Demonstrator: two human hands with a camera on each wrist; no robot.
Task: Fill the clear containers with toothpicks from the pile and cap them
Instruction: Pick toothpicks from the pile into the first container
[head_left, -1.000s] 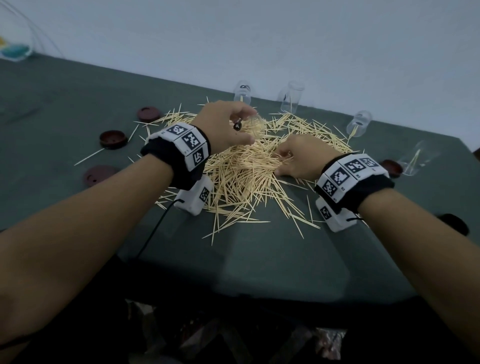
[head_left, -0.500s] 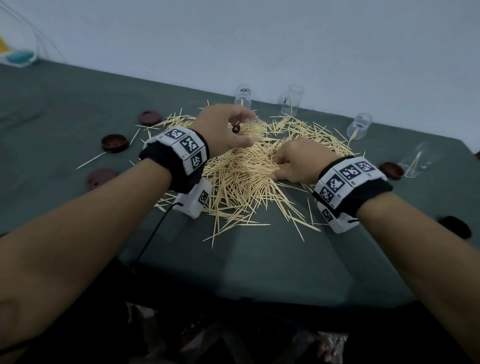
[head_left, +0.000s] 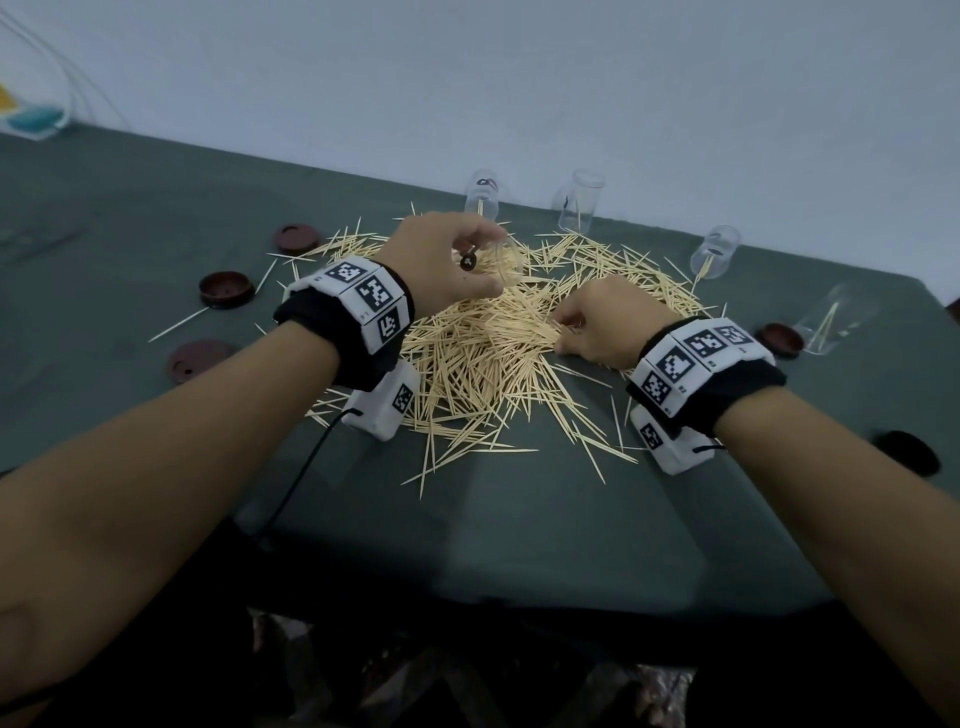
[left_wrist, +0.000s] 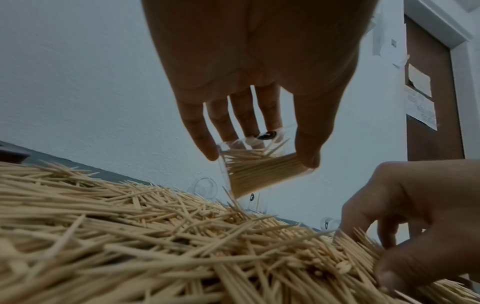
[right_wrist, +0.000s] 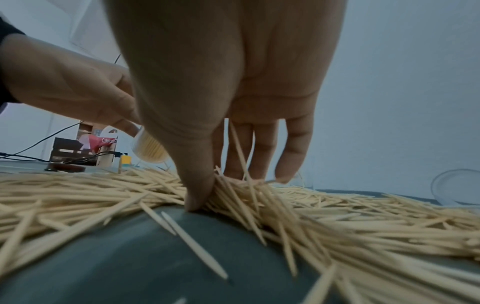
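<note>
Little has moved: my left hand still grips the part-filled container over the pile; my right hand pinches toothpicks at 3 o'clock. Four containers from 12 to 3 o'clock sit nearly empty, caps off.

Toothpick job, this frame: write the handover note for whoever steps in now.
Left hand: grips a container, tilted above the pile, partly filled, uncapped.
Right hand: pinches a bunch of toothpicks at the pile's right side.
Other containers: two upright at the table's far edge, one tilted at far right, one lying on its side; each holds at most a few sticks.
Caps: three left, one right.
Done: nothing capped.
Left: finish this container, cap it, fill and cap the rest.
</note>
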